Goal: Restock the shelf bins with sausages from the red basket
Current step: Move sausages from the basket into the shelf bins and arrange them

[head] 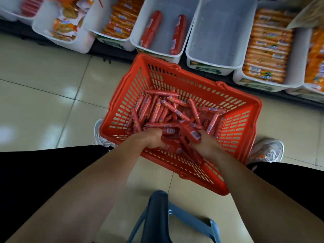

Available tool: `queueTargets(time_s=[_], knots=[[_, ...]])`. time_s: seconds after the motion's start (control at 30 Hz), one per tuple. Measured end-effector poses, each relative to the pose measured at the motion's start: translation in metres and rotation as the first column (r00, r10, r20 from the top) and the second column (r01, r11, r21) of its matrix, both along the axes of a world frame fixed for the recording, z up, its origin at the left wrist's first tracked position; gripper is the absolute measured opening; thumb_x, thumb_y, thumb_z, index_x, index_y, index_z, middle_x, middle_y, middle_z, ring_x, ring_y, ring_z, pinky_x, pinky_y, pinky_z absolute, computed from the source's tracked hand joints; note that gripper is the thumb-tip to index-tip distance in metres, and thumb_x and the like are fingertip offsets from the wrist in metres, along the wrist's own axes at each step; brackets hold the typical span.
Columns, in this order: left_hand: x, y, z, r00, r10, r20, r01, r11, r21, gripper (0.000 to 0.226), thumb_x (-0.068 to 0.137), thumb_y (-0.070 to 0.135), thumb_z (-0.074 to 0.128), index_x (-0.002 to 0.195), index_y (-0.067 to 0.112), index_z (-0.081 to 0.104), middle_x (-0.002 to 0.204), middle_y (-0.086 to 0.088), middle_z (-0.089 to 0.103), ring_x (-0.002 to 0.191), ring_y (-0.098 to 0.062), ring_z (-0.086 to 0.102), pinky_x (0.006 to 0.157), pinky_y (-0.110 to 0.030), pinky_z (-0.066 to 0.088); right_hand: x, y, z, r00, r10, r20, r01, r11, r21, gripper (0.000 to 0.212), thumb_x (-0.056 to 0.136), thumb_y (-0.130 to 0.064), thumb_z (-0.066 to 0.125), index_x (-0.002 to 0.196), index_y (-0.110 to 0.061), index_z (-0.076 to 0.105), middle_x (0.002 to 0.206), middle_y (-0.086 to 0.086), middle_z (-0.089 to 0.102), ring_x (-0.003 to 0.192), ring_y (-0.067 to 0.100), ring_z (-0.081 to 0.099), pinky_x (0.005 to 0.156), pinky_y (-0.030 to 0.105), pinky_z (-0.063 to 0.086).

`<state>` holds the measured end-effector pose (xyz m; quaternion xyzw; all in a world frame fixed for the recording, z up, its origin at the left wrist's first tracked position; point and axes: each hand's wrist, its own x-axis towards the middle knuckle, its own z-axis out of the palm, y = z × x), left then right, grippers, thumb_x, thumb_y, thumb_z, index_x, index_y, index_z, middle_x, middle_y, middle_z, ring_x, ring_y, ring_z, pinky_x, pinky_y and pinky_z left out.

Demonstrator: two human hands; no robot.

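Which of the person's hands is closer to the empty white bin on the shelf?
Right. The right hand grips sausages in the red basket, almost directly in front of the empty white bin. The left hand, also gripping sausages, sits further to the left.

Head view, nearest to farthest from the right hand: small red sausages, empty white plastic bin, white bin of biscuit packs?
1. Small red sausages: gripped by the right hand.
2. Empty white plastic bin: ahead.
3. White bin of biscuit packs: far left.

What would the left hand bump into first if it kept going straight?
Probably the sausages piled in the red basket; the left hand is pointing right into them.
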<state>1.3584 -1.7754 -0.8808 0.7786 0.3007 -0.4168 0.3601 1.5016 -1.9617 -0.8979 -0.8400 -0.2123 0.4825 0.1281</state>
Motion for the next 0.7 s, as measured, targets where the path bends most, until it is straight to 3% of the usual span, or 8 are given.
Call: queueTargets(time_s=[0.07, 0.17, 0.33, 0.43, 0.53, 0.7], knots=[[-0.003, 0.006, 0.016, 0.996, 0.083, 0.027, -0.083, 0.997, -0.009, 0.046, 0.085, 0.044, 0.074, 0.123, 0.019, 0.064, 0.118, -0.002, 0.067, 0.102, -0.02, 0.063, 0.089, -0.031, 0.048, 0.005, 0.003, 0.016, 0.997, -0.078, 0.004, 0.078, 0.997, 0.015, 0.06, 0.083, -0.039, 0.07, 0.137, -0.025, 0.049, 0.125, 0.007, 0.065, 0.111, 0.031, 0.062, 0.089, 0.032, 0.045], [-0.007, 0.017, 0.041, 0.983, 0.177, 0.044, -0.178, 0.984, 0.022, 0.045, 0.083, 0.045, 0.075, 0.118, 0.019, 0.065, 0.113, -0.004, 0.069, 0.096, -0.022, 0.065, 0.085, -0.032, 0.051, 0.015, 0.006, 0.045, 0.991, -0.13, 0.016, 0.13, 0.991, 0.023, 0.06, 0.076, -0.045, 0.07, 0.128, -0.022, 0.054, 0.12, 0.008, 0.066, 0.106, 0.031, 0.063, 0.091, 0.036, 0.049], [-0.008, 0.027, 0.083, 0.926, 0.359, 0.121, -0.362, 0.932, 0.002, 0.038, 0.08, 0.04, 0.081, 0.101, 0.014, 0.063, 0.097, -0.01, 0.069, 0.067, -0.023, 0.072, 0.06, -0.034, 0.061, 0.029, 0.012, 0.094, 0.991, -0.108, 0.073, 0.104, 0.993, 0.054, 0.062, 0.079, -0.042, 0.072, 0.133, -0.02, 0.051, 0.121, 0.008, 0.065, 0.108, 0.031, 0.063, 0.086, 0.032, 0.046], [-0.007, 0.028, 0.104, 0.9, 0.373, 0.224, -0.39, 0.92, 0.035, 0.039, 0.079, 0.046, 0.08, 0.1, 0.018, 0.062, 0.095, -0.007, 0.069, 0.074, -0.024, 0.071, 0.064, -0.035, 0.058, 0.036, 0.013, 0.119, 0.986, -0.121, 0.118, 0.109, 0.988, 0.105, 0.057, 0.081, -0.039, 0.071, 0.131, -0.02, 0.051, 0.121, 0.008, 0.066, 0.109, 0.031, 0.062, 0.085, 0.032, 0.047], [-0.002, 0.03, 0.126, 0.888, 0.327, 0.324, -0.378, 0.919, 0.109, 0.038, 0.085, 0.047, 0.074, 0.109, 0.019, 0.063, 0.095, -0.001, 0.067, 0.081, -0.02, 0.062, 0.065, -0.029, 0.041, 0.042, 0.017, 0.142, 0.98, -0.141, 0.14, 0.121, 0.982, 0.146, 0.059, 0.084, -0.036, 0.071, 0.135, -0.016, 0.049, 0.125, 0.01, 0.064, 0.113, 0.033, 0.06, 0.085, 0.031, 0.044], [0.009, 0.043, 0.144, 0.777, 0.371, 0.508, -0.499, 0.856, 0.137, 0.033, 0.087, 0.041, 0.074, 0.111, 0.021, 0.065, 0.089, 0.005, 0.065, 0.08, -0.016, 0.061, 0.066, -0.027, 0.037, 0.052, 0.028, 0.161, 0.972, -0.153, 0.177, 0.117, 0.974, 0.194, 0.072, 0.084, -0.033, 0.069, 0.147, -0.016, 0.037, 0.132, 0.012, 0.061, 0.118, 0.035, 0.058, 0.088, 0.032, 0.042]])
